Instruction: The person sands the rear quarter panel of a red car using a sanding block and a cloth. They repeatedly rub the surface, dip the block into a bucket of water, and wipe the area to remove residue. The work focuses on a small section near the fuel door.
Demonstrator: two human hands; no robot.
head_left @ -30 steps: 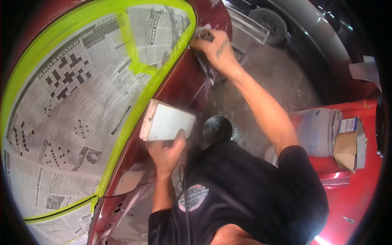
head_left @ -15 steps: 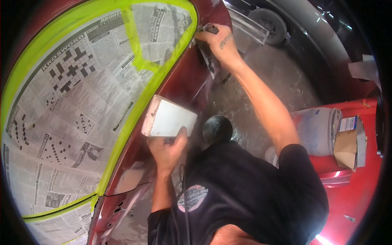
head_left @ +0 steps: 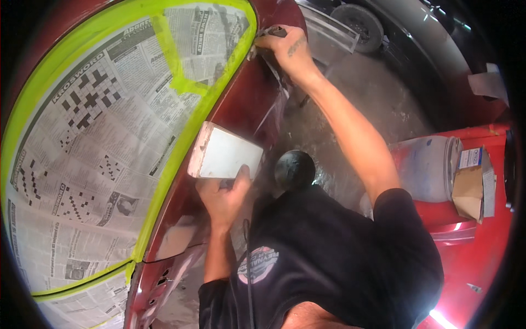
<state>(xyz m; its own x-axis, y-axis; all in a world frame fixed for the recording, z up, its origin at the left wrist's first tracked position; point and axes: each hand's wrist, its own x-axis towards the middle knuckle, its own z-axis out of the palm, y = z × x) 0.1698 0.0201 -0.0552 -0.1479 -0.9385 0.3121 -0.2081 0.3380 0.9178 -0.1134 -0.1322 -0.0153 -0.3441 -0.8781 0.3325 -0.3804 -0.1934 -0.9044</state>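
Observation:
My left hand point(head_left: 224, 194) grips a flat rectangular block with a white top and smudged edge point(head_left: 224, 152), thumb pressed on it, beside a dark red car body panel point(head_left: 233, 104). At the upper edge of that panel, just beside yellow-green masking tape point(head_left: 181, 148), my right hand point(head_left: 287, 52) pinches a small dark, flat tool point(head_left: 278, 32), partly hidden by its fingers. Newspaper point(head_left: 93, 153) held by the tape covers the adjoining window area. Pale smears show on the panel below my right hand.
A dark round object point(head_left: 293, 170) lies beyond the block. At the right are a grey plastic drum point(head_left: 424, 167), a cardboard box point(head_left: 468, 200) and a red panel point(head_left: 493, 252). A wheel point(head_left: 359, 27) and a dark vehicle body point(head_left: 438, 66) are at the top right.
My right hand has shifted slightly upward along the panel's edge with the tool. My left hand and the block have moved a little upward too, still gripped the same way.

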